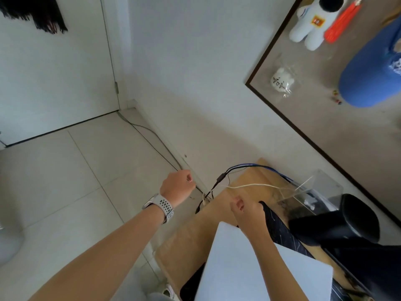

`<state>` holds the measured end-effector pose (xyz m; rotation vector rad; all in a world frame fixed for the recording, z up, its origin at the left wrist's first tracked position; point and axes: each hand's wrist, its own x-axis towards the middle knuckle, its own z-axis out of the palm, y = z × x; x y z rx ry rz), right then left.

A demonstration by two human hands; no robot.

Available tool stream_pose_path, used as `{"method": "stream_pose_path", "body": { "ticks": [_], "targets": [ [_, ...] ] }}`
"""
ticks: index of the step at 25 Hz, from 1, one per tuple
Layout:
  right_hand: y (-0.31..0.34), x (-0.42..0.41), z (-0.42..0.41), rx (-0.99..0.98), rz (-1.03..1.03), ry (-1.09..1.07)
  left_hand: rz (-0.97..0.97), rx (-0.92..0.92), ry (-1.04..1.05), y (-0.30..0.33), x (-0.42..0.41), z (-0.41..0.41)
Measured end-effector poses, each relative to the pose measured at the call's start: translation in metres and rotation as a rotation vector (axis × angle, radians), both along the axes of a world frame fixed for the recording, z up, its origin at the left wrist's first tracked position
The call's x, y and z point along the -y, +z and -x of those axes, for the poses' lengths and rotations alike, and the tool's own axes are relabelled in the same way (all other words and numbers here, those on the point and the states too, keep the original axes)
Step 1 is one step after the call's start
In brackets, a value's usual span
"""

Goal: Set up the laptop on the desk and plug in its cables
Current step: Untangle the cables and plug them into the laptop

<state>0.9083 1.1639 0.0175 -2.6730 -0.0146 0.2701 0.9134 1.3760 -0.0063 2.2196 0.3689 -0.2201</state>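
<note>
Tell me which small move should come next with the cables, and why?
Probably bring the left hand back toward the closed laptop, since it seems to be pinching a thin cable beyond the desk edge, while nothing visibly joins the laptop yet.

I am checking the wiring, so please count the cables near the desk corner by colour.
White cable: 1
Blue cable: 1
Black cable: 1
Total: 3. More may lie hidden behind the desk.
</note>
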Motion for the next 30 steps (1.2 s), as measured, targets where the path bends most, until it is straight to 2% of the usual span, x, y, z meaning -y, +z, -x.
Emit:
{"method": "stream_pose_path", "body": {
  "ticks": [5,8,11,15,19,23,26,30],
  "targets": [
    [-0.03,-0.021,-0.047,-0.027,0.211,0.103,0.072,-0.077,-0.041,-0.026,-0.006,-0.049],
    [-0.051,-0.043,-0.084,-0.003,0.419,0.157,0.083,-0.11,-0.152,-0.044,-0.012,-0.09],
    [-0.077,-0.072,-0.113,-0.103,0.627,0.27,0.081,-0.16,-0.215,-0.06,-0.025,-0.118],
    [-0.119,-0.097,-0.14,-0.293,0.796,0.294,0.051,-0.231,-0.258,-0.094,-0.049,-0.148],
    [-0.146,-0.101,-0.15,-0.349,0.893,0.26,0.01,-0.251,-0.305,-0.123,-0.061,-0.168],
    [-0.146,-0.106,-0.154,-0.385,0.937,0.297,-0.006,-0.32,-0.41,-0.149,-0.058,-0.166],
    [-0.124,-0.108,-0.162,-0.296,0.887,0.212,-0.016,-0.323,-0.478,-0.157,-0.054,-0.163],
    [-0.081,-0.106,-0.172,-0.176,0.828,0.134,0.022,-0.232,-0.537,-0.141,-0.045,-0.184]
  ]
}}
